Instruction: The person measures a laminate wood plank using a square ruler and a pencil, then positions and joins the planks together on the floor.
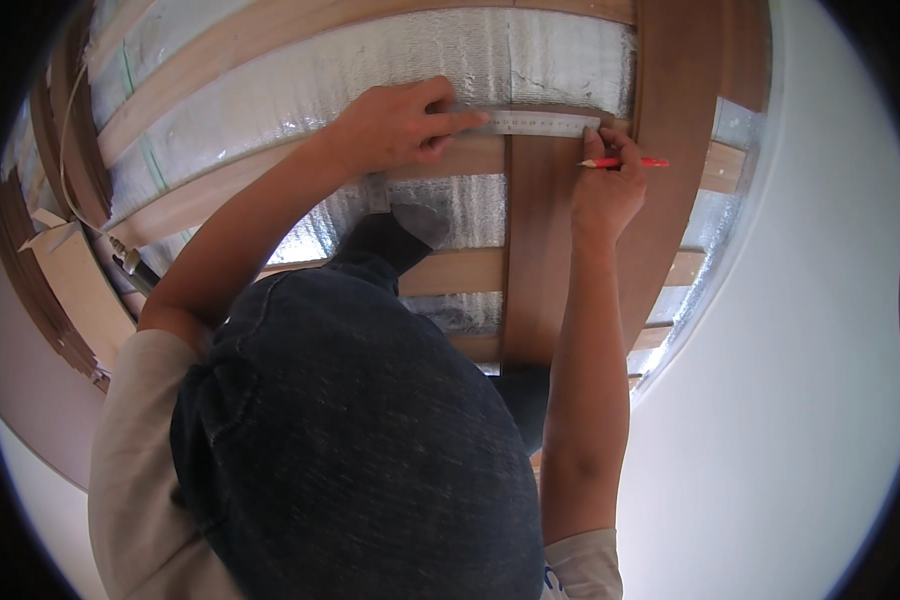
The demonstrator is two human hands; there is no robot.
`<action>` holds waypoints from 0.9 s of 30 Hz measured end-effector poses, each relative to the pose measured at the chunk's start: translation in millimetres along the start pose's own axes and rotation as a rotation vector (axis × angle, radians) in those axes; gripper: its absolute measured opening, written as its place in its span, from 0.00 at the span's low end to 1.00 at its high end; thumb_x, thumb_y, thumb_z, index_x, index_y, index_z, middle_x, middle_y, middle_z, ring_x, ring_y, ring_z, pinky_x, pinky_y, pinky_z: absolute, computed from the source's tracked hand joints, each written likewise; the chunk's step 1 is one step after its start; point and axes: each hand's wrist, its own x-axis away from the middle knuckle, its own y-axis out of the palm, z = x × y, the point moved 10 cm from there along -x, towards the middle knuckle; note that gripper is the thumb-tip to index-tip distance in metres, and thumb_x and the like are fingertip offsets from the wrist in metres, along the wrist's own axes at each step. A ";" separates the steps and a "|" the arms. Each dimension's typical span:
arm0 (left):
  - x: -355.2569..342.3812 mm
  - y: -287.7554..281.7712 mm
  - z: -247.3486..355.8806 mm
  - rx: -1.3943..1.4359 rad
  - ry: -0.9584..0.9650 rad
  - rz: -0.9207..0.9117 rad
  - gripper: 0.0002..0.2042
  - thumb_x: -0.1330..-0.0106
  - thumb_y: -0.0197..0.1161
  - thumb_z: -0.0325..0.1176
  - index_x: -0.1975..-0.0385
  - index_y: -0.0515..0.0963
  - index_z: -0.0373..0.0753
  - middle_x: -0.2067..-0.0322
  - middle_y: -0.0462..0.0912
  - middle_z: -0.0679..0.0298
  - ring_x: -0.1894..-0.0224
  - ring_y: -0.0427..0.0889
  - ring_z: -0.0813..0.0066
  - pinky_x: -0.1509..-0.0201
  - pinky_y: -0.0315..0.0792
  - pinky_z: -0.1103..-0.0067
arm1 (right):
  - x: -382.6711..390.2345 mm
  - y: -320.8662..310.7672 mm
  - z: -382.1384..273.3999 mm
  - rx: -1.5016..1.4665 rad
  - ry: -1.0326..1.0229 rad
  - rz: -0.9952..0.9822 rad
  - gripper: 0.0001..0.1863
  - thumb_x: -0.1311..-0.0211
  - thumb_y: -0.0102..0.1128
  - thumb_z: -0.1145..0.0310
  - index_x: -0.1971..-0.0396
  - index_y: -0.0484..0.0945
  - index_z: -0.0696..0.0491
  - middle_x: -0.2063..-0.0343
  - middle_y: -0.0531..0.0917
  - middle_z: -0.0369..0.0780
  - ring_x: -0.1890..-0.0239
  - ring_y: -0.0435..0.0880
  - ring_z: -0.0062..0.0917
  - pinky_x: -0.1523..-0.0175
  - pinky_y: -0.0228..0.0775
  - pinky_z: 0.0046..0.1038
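Knee: my knee [360,440] in dark jeans is closest.
Left hand: my left hand [400,125] presses flat on the metal ruler [540,123].
Right hand: my right hand [607,185] pinches a red pencil [630,162] just under the ruler's end.
Ruler: lies across the brown board [540,250].

A board [535,250] runs up the middle of the frame, lying across several battens [450,270] with foil sheet [370,70] behind them. A ruler [540,123] lies across the board's upper end. The left hand [395,125] presses on the ruler's left part; the right hand [605,185], right of the board, holds a pencil [630,162] just below the ruler's right end. A knee [350,430] fills the lower centre.
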 end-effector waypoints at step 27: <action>-42.9 67.7 88.2 -0.049 0.001 -0.231 0.39 0.24 0.56 0.55 0.21 0.60 0.37 0.18 0.52 0.58 0.15 0.44 0.64 0.12 0.34 0.64 | -3.6 -1.5 -2.3 -0.088 -0.048 0.021 0.10 0.33 0.74 0.66 0.59 0.87 0.56 0.68 0.90 0.38 0.66 0.85 0.24 0.56 0.78 0.29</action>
